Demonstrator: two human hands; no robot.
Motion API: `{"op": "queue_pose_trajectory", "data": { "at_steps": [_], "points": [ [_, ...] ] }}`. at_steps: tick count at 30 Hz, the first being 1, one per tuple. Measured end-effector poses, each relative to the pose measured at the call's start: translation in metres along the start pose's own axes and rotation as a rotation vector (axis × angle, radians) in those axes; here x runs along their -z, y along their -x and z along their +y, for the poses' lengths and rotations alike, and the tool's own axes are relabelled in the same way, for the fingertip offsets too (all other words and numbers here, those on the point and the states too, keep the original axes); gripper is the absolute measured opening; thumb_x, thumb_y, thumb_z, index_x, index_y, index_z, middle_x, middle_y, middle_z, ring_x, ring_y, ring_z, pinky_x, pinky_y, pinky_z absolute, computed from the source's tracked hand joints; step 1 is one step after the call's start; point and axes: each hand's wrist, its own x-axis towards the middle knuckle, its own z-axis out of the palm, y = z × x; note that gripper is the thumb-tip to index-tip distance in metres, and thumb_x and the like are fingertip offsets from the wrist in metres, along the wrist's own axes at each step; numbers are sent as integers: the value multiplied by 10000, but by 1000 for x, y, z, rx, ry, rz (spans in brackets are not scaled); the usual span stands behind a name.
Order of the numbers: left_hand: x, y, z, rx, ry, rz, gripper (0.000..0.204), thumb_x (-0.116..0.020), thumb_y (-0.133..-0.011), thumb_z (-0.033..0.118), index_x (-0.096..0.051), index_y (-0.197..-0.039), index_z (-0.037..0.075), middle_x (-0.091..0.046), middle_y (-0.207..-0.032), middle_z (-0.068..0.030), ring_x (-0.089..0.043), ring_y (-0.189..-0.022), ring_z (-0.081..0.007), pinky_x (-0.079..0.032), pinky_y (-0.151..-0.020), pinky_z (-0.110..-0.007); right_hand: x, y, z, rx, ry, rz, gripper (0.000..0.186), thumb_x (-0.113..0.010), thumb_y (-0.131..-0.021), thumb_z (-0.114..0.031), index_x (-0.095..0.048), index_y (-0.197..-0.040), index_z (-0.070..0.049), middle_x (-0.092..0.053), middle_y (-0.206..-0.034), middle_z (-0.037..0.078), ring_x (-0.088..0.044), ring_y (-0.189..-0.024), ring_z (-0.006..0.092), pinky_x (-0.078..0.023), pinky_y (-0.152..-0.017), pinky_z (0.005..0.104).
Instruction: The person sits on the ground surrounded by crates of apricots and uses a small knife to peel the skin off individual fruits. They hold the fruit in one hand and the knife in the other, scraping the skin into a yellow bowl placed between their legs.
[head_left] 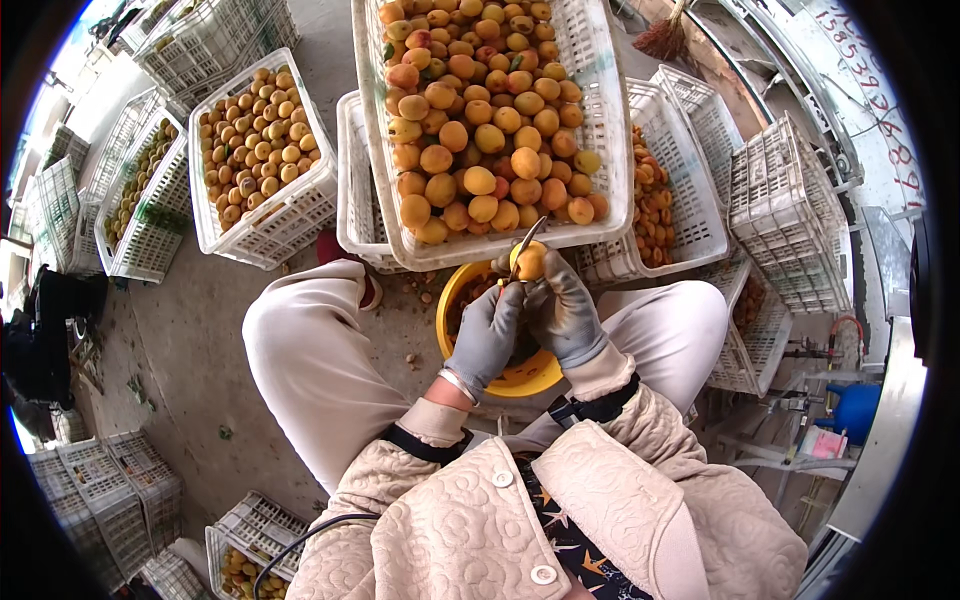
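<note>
Head view, looking down past a quilted beige jacket and pale trousers onto a concrete floor [190, 330] crowded with crates. Left hand [487, 335] in a grey fabric glove, closed around the handle of a small knife with a thin metal blade [523, 245], blade tip slanting up and to the right against the fruit. Right hand [565, 310], gloved in the same grey, clenched around a small round orange apricot [531, 262], held just above a round yellow plastic bowl [525, 378] sitting on the floor between the knees. Bowl contents mostly hidden behind the hands; dark bits visible at its left inner side. Directly ahead, touching the edge of the hands' space, a large white slatted plastic crate [610, 120] heaped with whole orange apricots, resting atop other white crates. To the left, well apart, a second white crate of smaller yellow-orange fruit [290, 215]. To the right, a white crate [690, 200] partly filled with darker orange fruit pieces, and a stack of white lattice crates [790, 210] beyond it.
</note>
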Motion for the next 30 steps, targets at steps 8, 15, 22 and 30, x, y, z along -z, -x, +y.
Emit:
{"op": "queue_pose_trajectory", "data": {
  "at_steps": [8, 15, 22, 30],
  "points": [
    [14, 6, 26, -24, 6, -170, 411, -549, -1039, 385, -640, -993, -13, -623, -810, 1, -512, -766, -89, -466, -711, -275, 1, 2, -15, 48, 52, -41, 287, -720, -916, -80, -639, -1178, 5, -703, -1103, 86, -674, -979, 162, -541, -912, 299],
    [33, 10, 28, -41, -154, -303, 467, -558, -1019, 460, -630, -956, 3, -568, -770, 27, -459, -734, -64, -422, -649, -261, -5, 13, -48, 8, 415, -120, 323, -789, -840, -38, -681, -1141, 11, -721, -1058, 68, -682, -951, 140, -546, -897, 283],
    [49, 15, 41, -17, -454, -364, 422, -576, -1008, 383, -654, -920, -21, -673, -765, -145, -590, -689, -213, -485, -676, -375, -13, 15, -75, -157, 762, -175, 458, -884, -732, -93, -697, -1142, -8, -730, -1013, 55, -681, -895, 129, -556, -820, 279],
    [37, 14, 52, 127, -1041, -449, 433, -532, -976, 419, -719, -944, 30, -705, -926, -234, -671, -923, -412, -520, -802, -491, -34, 17, -25, 128, 2547, -591, 135, -675, -783, -219, -680, -893, -141, -664, -987, 43, -573, -1040, 235, -395, -924, 401]
  ]
}}
